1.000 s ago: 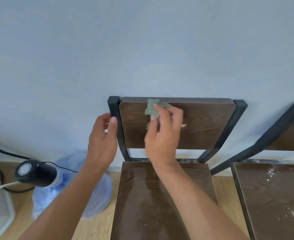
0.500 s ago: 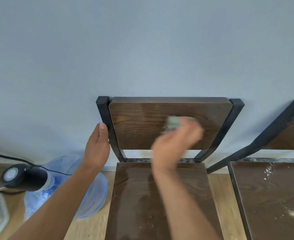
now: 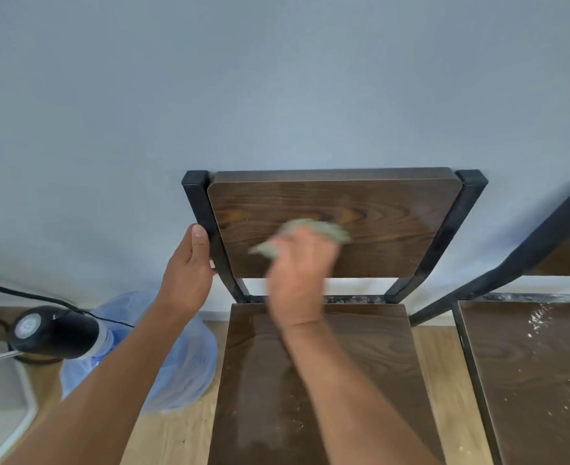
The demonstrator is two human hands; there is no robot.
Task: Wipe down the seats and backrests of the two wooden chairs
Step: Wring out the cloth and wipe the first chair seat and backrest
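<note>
A dark wooden chair with a black metal frame stands against the wall. Its backrest (image 3: 394,223) is in the centre, its seat (image 3: 361,380) below with a few pale specks. My right hand (image 3: 297,280), blurred, presses a green cloth (image 3: 324,229) against the lower middle of the backrest. My left hand (image 3: 189,263) grips the black left post (image 3: 203,209) of the backrest. A second chair sits at the right; its seat (image 3: 528,380) carries white dust and crumbs, and its backrest (image 3: 569,256) is mostly out of frame.
A blue water jug (image 3: 176,364) with a black pump top (image 3: 52,332) lies on the wooden floor left of the chair. A black cable (image 3: 25,295) runs along the wall. A white object's edge (image 3: 8,414) shows at the bottom left.
My right hand has swept the cloth from the backrest's upper left down and rightwards, then back toward the middle. My left hand stays on the left post.
</note>
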